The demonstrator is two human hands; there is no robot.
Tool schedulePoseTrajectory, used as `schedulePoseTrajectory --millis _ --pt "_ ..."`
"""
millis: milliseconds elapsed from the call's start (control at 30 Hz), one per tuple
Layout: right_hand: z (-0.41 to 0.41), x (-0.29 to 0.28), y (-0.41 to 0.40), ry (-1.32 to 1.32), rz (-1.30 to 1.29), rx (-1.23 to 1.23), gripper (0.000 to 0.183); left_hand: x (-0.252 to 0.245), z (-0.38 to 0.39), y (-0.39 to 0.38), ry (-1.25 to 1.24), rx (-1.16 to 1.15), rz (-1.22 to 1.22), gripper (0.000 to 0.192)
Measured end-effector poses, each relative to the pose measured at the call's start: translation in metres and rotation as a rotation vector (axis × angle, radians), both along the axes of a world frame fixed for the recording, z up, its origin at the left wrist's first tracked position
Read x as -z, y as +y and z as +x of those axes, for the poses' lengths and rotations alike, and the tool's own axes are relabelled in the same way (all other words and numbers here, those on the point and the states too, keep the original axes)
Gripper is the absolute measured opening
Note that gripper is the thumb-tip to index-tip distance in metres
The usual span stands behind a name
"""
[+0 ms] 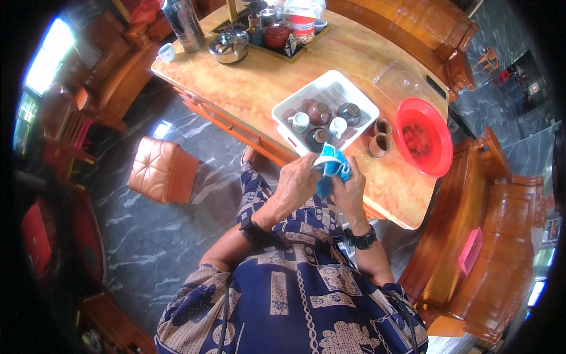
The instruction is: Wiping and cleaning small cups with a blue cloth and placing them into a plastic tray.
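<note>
Just over the table's near edge, my left hand [295, 180] grips a small white cup [319, 162], of which mostly the rim shows. My right hand [351, 188] holds a blue cloth [334, 155] that is bunched in and around that cup. Beyond my hands stands a white tray [279, 109] with a slatted grey insert. In it are two white cups [301, 121] [338, 127], a dark red bowl-like cup [319, 113], a dark grey one [349, 114] and a dark lid-like piece [319, 139]. My fingers partly hide the worked cup.
Right of the tray stand two brown clay cups [380, 146] [383, 126] and a red basin [444, 132] with water and dark bits. A clear plastic lid [400, 82], a phone [436, 86], a lidded steel pot [229, 46] and a thermos [185, 28] share the table. A padded stool [154, 170] stands left.
</note>
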State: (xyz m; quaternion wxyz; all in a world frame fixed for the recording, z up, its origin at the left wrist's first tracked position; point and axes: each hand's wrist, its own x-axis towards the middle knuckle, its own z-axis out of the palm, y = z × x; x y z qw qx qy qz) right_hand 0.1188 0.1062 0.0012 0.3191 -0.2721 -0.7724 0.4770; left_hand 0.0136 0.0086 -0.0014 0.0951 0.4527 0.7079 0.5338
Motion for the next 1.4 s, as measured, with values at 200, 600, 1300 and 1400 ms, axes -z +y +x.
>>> schedulePoseTrajectory --millis 200,600,1300,1400 --pt "0.008 -0.008 0.016 -0.086 0.651 -0.113 0.035 -0.006 -0.007 0.000 0.327 0.173 -0.258 0.027" --pt "0.006 0.016 0.009 -0.057 0.427 -0.043 0.038 0.006 0.000 0.000 0.158 0.159 -0.167 0.028" --pt "0.005 0.014 -0.003 -0.011 0.088 -0.042 0.023 -0.008 -0.001 -0.004 0.158 0.026 -0.160 0.021" --pt "0.011 0.008 0.001 -0.156 0.333 -0.106 0.033 -0.007 -0.001 -0.005 0.231 0.093 -0.239 0.026"
